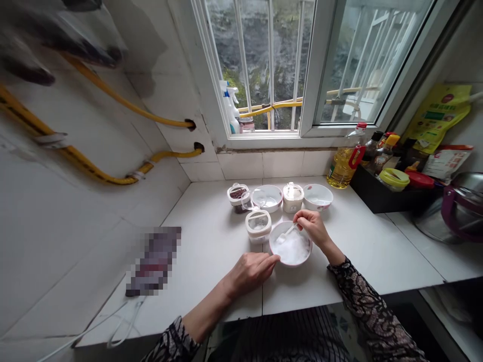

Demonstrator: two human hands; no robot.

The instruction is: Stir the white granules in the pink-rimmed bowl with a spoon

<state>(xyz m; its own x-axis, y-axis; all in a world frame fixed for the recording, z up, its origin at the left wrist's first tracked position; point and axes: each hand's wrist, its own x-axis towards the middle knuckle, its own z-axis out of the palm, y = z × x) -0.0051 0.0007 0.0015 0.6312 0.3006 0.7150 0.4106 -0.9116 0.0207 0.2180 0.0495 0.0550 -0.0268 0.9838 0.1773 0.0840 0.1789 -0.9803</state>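
My right hand (312, 227) is closed around the handle of a small white spoon (284, 236). Its tip dips into white grainy stuff (294, 248) in a white bowl with a pink rim (272, 251). At the bowl's left front edge, the fingers of my left hand (256, 270) pinch the rim. A square clear jar with a white rim (258, 227) stands left of this bowl. Behind are a jar with dark red contents (239, 197), a bowl (272, 193), a jar of off-white contents (293, 197) and another bowl (318, 195).
An oil bottle (342, 163) and a black box of condiments (372, 193) stand at the back right, near a metal pot (433, 213). A blurred-out object (154, 261) with a white cable lies at left. Yellow pipes (94, 168) run along the wall beside a barred window.
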